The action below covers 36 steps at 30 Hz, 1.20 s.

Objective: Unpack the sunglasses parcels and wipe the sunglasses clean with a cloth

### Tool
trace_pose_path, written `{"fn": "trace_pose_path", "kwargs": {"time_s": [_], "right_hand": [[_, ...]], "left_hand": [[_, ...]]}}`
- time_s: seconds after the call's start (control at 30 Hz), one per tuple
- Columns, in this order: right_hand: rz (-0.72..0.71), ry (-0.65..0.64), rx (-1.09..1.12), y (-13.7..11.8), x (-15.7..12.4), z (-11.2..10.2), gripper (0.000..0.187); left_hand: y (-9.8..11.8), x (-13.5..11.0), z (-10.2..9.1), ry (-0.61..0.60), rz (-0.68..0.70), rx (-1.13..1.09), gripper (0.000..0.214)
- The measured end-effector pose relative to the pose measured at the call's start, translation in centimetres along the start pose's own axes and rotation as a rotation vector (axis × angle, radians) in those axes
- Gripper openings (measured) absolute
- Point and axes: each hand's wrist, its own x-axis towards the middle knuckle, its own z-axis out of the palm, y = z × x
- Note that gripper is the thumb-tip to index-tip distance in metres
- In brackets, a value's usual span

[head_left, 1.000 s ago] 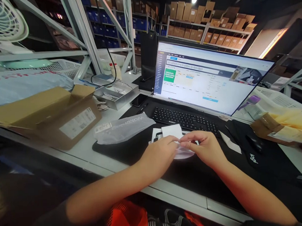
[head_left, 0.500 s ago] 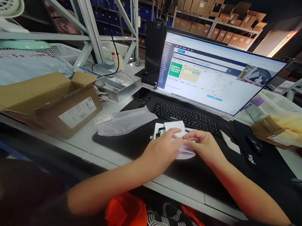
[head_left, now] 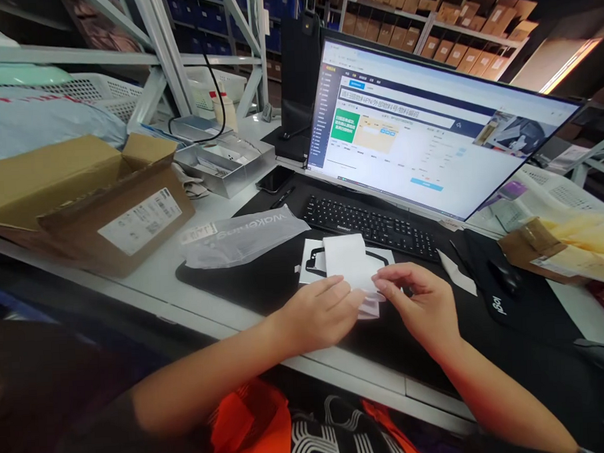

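Note:
A folded white sheet [head_left: 346, 254], possibly paper, is held over a flat white box [head_left: 309, 274] printed with a black outline. My left hand [head_left: 328, 312] grips the sheet's near left part, fingers curled, with much of the grip hidden. At the sheet's right edge, my right hand [head_left: 425, 298] pinches it between thumb and fingertips. Loose layers of the sheet hang toward me between the hands. A frosted plastic bag [head_left: 247, 239] with printed lettering lies to the left of the box on the black desk mat [head_left: 245, 296].
Behind the box sit a keyboard [head_left: 367, 225] and a lit monitor [head_left: 403, 142]. On the left stands an open cardboard box [head_left: 116, 214], with a metal tray [head_left: 234, 179] and a phone [head_left: 274, 179] beyond. To the right are a mouse [head_left: 504, 278] and a small carton [head_left: 538, 253].
The white sheet now lies flatter and shows more of its face, its lower layers shifted. My right hand has moved slightly right, away from the left. The whole view has shifted a little.

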Motion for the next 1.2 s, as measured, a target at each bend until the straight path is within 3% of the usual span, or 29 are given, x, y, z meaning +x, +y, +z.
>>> {"fn": "trace_pose_path", "kwargs": {"time_s": [0.2, 0.43, 0.67, 0.77, 0.87, 1.07, 1.2], "right_hand": [[-0.007, -0.095, 0.059, -0.6, -1.0, -1.1, 0.010], [-0.061, -0.011, 0.157, -1.8, -0.5, -1.0, 0.006], [-0.307, 0.095, -0.086, -3.8, -0.3, -0.5, 0.009], [-0.299, 0.160, -0.128, -4.2, 0.0, 0.0, 0.006], [-0.294, 0.122, -0.176, -4.2, 0.4, 0.5, 0.007], [-0.490, 0.089, -0.344, -3.3, 0.3, 1.0, 0.017], [-0.373, 0.018, -0.331, -2.4, 0.1, 1.2, 0.015]], "left_hand": [[0.5, 1.0, -1.2, 0.091, -0.168, 0.036, 0.017], [1.1, 2.3, -2.4, 0.169, -0.351, 0.067, 0.013], [1.3, 3.7, -3.1, 0.195, -0.399, 0.004, 0.016], [1.5, 4.1, -3.2, 0.210, -0.461, -0.048, 0.014], [1.7, 4.4, -3.0, 0.234, -0.526, -0.058, 0.016], [1.7, 3.5, -1.9, 0.185, -0.555, -0.064, 0.018], [1.9, 2.5, -1.4, 0.108, -0.578, -0.042, 0.017]]}}
